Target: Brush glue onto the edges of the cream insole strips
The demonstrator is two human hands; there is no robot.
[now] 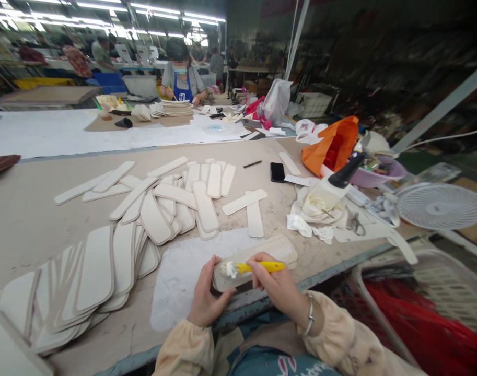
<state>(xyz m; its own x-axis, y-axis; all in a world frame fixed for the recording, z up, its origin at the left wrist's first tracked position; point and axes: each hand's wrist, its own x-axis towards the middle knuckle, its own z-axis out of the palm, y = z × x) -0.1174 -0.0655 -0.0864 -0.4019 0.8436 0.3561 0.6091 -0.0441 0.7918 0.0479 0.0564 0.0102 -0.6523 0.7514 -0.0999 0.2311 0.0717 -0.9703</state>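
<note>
My right hand (271,279) is closed round the yellow handle of a brush (262,266). White paste coats the bristles, which rest at the left part of a long beige rounded panel (273,250) near the table's front edge. Against that panel's left end lies my left hand (209,295), thumb and fingers spread apart along its edge. Beneath is a whitish sheet (171,297). Many similar rounded pieces (95,266) lie fanned out to the left, and others (175,196) are heaped beyond the sheet.
To the right are a white container with a black handle (326,196), scissors (355,223), a round white fan grille (442,205) and an orange bag (332,143). A phone (277,172) lies mid-table. A masked co-worker (181,78) sits across. A crate (430,282) stands at my right.
</note>
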